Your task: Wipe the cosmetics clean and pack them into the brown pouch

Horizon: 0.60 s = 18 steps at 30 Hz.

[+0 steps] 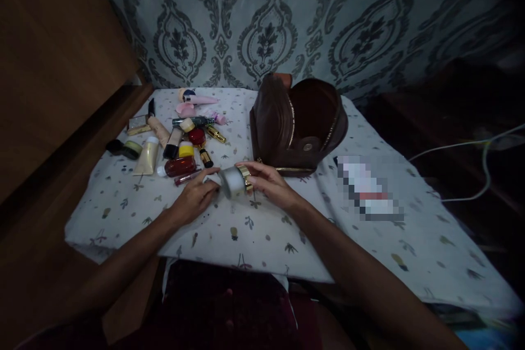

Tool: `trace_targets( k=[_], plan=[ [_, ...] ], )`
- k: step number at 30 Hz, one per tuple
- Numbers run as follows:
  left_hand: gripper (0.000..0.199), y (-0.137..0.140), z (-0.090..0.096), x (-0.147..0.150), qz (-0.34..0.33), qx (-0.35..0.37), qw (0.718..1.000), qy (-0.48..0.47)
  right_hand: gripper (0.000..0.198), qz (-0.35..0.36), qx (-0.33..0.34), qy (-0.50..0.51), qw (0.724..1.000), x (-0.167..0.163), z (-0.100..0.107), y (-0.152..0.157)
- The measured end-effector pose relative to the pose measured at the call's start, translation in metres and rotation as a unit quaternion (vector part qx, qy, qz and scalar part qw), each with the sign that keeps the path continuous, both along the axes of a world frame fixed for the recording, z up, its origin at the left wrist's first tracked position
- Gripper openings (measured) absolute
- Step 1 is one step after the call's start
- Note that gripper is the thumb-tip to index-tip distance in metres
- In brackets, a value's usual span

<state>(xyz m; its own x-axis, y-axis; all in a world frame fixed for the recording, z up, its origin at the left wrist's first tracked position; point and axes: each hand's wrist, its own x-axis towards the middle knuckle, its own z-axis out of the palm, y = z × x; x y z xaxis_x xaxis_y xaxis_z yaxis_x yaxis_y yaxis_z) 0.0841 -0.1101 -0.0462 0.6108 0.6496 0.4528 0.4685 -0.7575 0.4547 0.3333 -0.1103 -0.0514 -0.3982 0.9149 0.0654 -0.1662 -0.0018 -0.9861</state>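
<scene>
My right hand [270,183] grips the gold lid of a frosted, pale jar [232,184], which is tipped on its side above the table with its base toward my left hand. My left hand [196,196] is closed, with a small white tissue-like piece [212,177] at its fingertips against the jar's base. Just beyond my left hand lie a reddish-brown bottle [180,165] with a white cap and a slim reddish tube [187,176]. A small black-and-gold bottle [205,158] is close by. Behind my right hand stands a brown zippered bag [270,120], its top gaping.
Several cosmetics crowd the table's left side, including a cream tube [147,156], a yellow-lidded jar [186,149], a red jar [197,136] and a pink-handled brush [200,99]. A blurred-out flat object [369,188] lies right. White cables [486,167] hang beyond the patterned tablecloth [266,238].
</scene>
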Motion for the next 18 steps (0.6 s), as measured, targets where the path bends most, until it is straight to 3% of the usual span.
trace_targets(
  k=[4,7,11,15,18],
  plan=[
    [0.022,0.0,0.001,0.0,0.028,0.005,0.999,-0.026,0.05,-0.005,0.084,-0.065,0.994,-0.004,0.007,-0.006],
    [0.03,0.0,0.0,0.0,0.022,0.008,0.999,-0.045,0.05,-0.052,0.179,-0.145,0.972,-0.008,0.008,-0.011],
    [0.033,0.0,0.002,-0.003,-0.001,-0.012,0.998,-0.055,0.066,-0.1,0.239,-0.197,0.945,-0.013,0.004,-0.016],
    [0.041,-0.001,0.004,-0.007,-0.017,-0.016,0.999,-0.046,0.086,-0.052,0.268,-0.221,0.936,-0.017,-0.002,-0.017],
    [0.047,-0.003,0.007,-0.009,0.02,-0.043,0.999,-0.027,0.082,-0.011,0.282,-0.26,0.924,-0.021,-0.004,-0.016]
  ],
)
